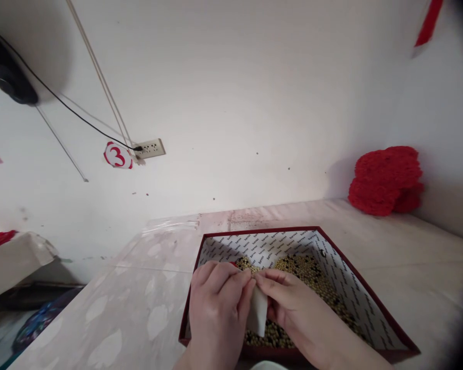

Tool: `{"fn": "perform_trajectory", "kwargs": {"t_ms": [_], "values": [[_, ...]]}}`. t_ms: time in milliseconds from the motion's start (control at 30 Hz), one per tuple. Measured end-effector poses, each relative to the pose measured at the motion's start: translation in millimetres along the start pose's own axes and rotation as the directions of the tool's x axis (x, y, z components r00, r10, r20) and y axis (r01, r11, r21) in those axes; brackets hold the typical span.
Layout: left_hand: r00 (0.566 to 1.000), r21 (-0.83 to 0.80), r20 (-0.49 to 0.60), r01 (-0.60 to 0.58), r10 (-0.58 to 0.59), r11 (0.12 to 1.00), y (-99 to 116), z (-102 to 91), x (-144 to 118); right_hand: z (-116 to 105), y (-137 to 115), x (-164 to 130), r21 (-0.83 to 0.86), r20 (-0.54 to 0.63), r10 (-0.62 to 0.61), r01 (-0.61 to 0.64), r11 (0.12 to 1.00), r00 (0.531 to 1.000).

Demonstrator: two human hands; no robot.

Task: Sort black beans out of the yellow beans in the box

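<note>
A shallow dark red box with a white printed lining lies on the table in front of me. It holds a heap of mixed yellow and dark beans. My left hand and my right hand meet over the near part of the box. Both pinch a small white paper piece by its top edge, fingertips touching. The paper hangs down between my hands, above the beans.
The table wears a pale patterned plastic cover. Red fluffy bundles rest at the far right against the wall. A wall socket with a black cable and a red number 3 label sit on the wall. Another table stands at left.
</note>
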State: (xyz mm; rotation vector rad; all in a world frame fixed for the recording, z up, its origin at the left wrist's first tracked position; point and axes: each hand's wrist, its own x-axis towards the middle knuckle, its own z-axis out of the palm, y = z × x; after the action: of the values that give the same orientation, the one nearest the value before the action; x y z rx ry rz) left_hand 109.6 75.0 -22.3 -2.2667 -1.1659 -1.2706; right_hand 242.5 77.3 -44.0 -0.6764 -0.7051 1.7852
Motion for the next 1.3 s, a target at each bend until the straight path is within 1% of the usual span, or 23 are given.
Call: {"fn": "perform_trajectory", "kwargs": {"t_ms": [67, 133, 267, 433, 500, 667, 800, 867, 1000, 1100, 1167, 1233, 1267, 1300], "values": [[0.999, 0.020, -0.035, -0.029, 0.030, 0.999, -1, 0.3, 0, -1, 1, 1, 0.003, -0.020, 0.004, -0.004, 1.000, 1.000], [0.998, 0.032, -0.043, -0.047, 0.049, 0.998, -2, 0.2, 0, -1, 2, 2, 0.007, -0.028, 0.006, -0.005, 1.000, 1.000], [0.999, 0.039, -0.040, -0.028, 0.030, 0.999, -1, -0.7, -1, -2, 3, 3, -0.024, -0.022, -0.006, 0.005, 1.000, 1.000], [0.997, 0.044, -0.057, -0.053, 0.055, 0.998, 3, -1.1, 0, -1, 2, 3, -0.001, -0.016, -0.018, 0.018, 1.000, 1.000], [0.996, 0.060, -0.075, -0.038, 0.042, 0.998, 4, -1.4, 1, -1, 2, 3, -0.009, -0.012, -0.021, 0.021, 1.000, 1.000], [0.996, 0.040, -0.068, -0.052, 0.055, 0.998, 4, -1.6, 2, 0, 1, 2, 0.009, 0.010, -0.027, 0.027, 1.000, 1.000], [0.994, 0.049, -0.094, -0.046, 0.050, 0.998, 5, -1.3, 1, 0, -1, 2, -0.017, -0.020, -0.021, 0.020, 1.000, 1.000], [0.994, 0.033, -0.093, -0.049, 0.052, 0.998, 6, -1.2, 1, 0, -2, 2, -0.017, -0.015, -0.014, 0.014, 1.000, 1.000], [0.997, 0.048, -0.070, -0.041, 0.044, 0.998, 0, -1.6, 1, -1, -2, 1, -0.016, 0.022, -0.024, 0.024, 1.000, 0.999], [0.999, 0.074, -0.046, 0.003, 0.001, 0.997, -12, -5.4, 3, -2, 0, 0, -0.024, -0.021, 0.000, -0.001, 1.000, 1.000], [0.999, 0.030, -0.016, 0.046, -0.045, 0.999, -16, -12.5, 6, -2, 0, 0, -0.017, -0.034, 0.016, -0.017, 1.000, 0.999], [0.996, -0.051, 0.030, 0.083, -0.082, 0.995, -14, -23.8, 10, -3, 0, 1, -0.015, -0.027, -0.003, 0.002, 1.000, 1.000], [0.995, -0.094, 0.066, 0.083, -0.076, 0.992, -11, -30.3, 11, -3, 0, 2, -0.013, -0.031, -0.013, 0.013, 1.000, 0.999], [0.992, -0.138, 0.122, 0.061, -0.044, 0.989, -7, -36.5, 12, -3, -1, 3, -0.006, -0.045, -0.019, 0.019, 1.000, 0.999]]}}
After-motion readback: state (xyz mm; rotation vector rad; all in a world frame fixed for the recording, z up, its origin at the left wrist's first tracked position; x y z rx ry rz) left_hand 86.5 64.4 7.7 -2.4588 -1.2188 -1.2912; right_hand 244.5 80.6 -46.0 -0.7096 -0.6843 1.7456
